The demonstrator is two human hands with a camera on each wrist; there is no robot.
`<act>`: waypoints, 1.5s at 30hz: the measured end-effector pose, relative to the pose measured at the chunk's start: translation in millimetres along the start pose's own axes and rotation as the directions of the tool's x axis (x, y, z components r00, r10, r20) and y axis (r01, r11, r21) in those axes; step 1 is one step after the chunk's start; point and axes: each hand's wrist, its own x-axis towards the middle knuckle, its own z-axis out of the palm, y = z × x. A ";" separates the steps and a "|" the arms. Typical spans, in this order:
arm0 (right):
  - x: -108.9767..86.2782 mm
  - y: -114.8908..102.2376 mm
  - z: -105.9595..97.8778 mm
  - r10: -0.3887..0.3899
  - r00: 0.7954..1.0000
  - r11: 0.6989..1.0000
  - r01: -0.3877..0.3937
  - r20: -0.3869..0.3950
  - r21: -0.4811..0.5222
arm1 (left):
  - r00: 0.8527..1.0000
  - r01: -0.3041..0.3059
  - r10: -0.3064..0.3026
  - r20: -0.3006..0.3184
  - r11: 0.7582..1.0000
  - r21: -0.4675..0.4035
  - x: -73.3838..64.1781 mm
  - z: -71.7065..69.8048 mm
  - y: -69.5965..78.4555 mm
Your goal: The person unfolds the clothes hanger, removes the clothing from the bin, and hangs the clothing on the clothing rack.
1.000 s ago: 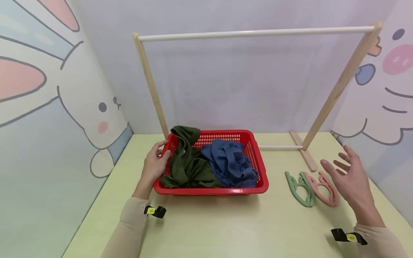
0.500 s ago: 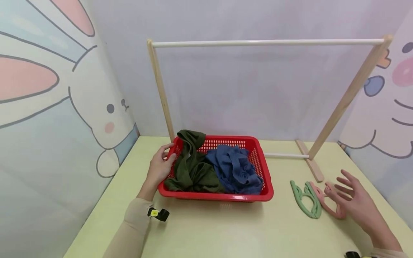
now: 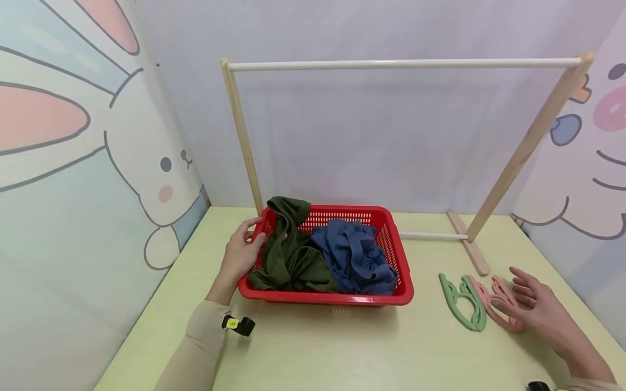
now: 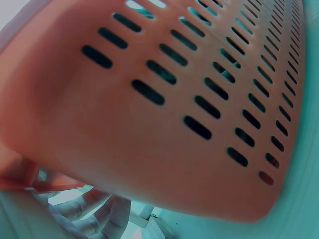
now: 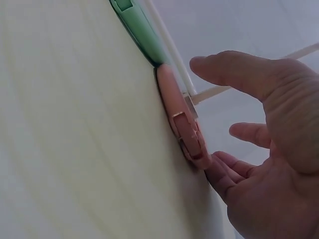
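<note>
My left hand (image 3: 240, 251) grips the left rim of a red plastic basket (image 3: 337, 297), thumb at the rim and fingers around its outer side. In the left wrist view the basket's slotted wall (image 4: 114, 129) fills most of the picture, with the fingers (image 4: 94, 219) under its rim. Inside lie a crumpled dark green garment (image 3: 293, 260) and a blue one (image 3: 357, 258). On the right, my right hand (image 3: 535, 309) hovers with spread fingers over a pink folding hanger (image 3: 500, 309). Its lower fingertips are right at the hanger's end in the right wrist view. A green folding hanger (image 3: 464, 307) lies beside the pink one.
Behind the basket stands a rack with a white top bar (image 3: 401, 64), wooden posts (image 3: 530, 144) and a wooden foot (image 3: 469, 244). Walls with cartoon drawings (image 3: 161, 179) enclose the pale yellow table (image 3: 337, 353) on the left, back and right.
My right hand has come down and closer to the pink hanger. The view has shifted slightly. The left hand keeps its hold on the basket.
</note>
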 end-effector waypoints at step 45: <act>2.8 -4.5 9.8 -0.085 0.990 0.953 0.048 -0.112 -0.300 | 1.000 -0.013 0.013 0.011 1.000 -0.005 -1.9 -1.3 1.2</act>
